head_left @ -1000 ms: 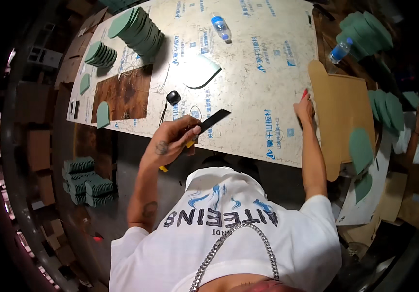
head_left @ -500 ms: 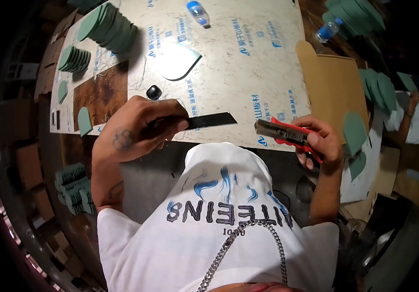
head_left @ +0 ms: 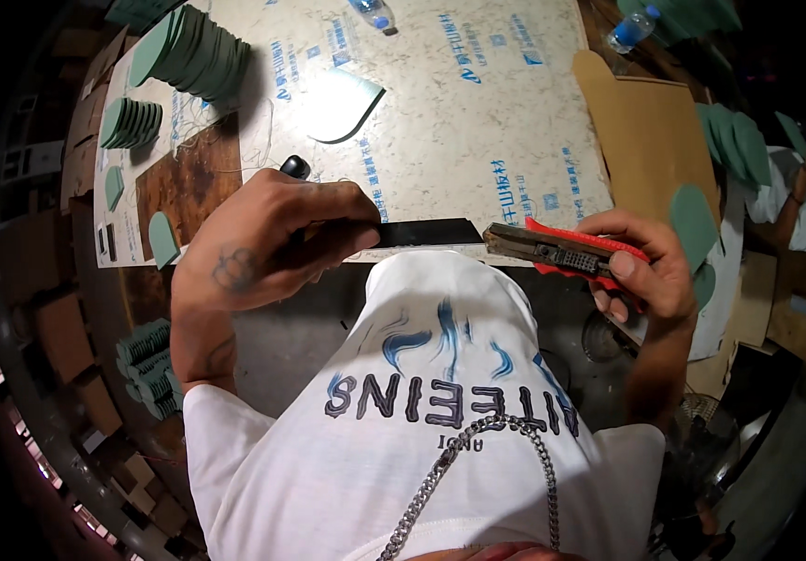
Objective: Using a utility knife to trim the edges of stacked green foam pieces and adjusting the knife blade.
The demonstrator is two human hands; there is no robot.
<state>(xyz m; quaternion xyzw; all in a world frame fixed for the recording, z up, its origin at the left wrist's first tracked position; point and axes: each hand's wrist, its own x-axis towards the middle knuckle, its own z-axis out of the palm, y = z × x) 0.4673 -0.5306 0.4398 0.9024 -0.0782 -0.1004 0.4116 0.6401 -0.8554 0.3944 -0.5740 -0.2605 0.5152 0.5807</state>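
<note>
My left hand (head_left: 281, 220) is closed, pinching a long flat black knife blade (head_left: 431, 232) with a slanted end. The blade points right, above the near edge of the table. In my right hand (head_left: 646, 262) is a red utility knife (head_left: 576, 254) with a metal nose, my fingers wrapped round its body and my thumb on its side. The nose faces left and is very close to the blade's slanted tip; whether they touch I cannot tell. My left fingers hide the other end of the blade.
The pale printed table board (head_left: 412, 112) carries a tall stack of green pads (head_left: 199, 56), a shorter stack (head_left: 131, 123), a rounded green piece (head_left: 342, 105) and a small black object (head_left: 295, 167). Brown cardboard (head_left: 655, 140) lies on the right. Another person's arm (head_left: 796, 192) is at far right.
The blade in my left hand has moved right, and the gap between its tip and the utility knife has nearly closed. Both hands keep their hold. The view has shifted slightly.
</note>
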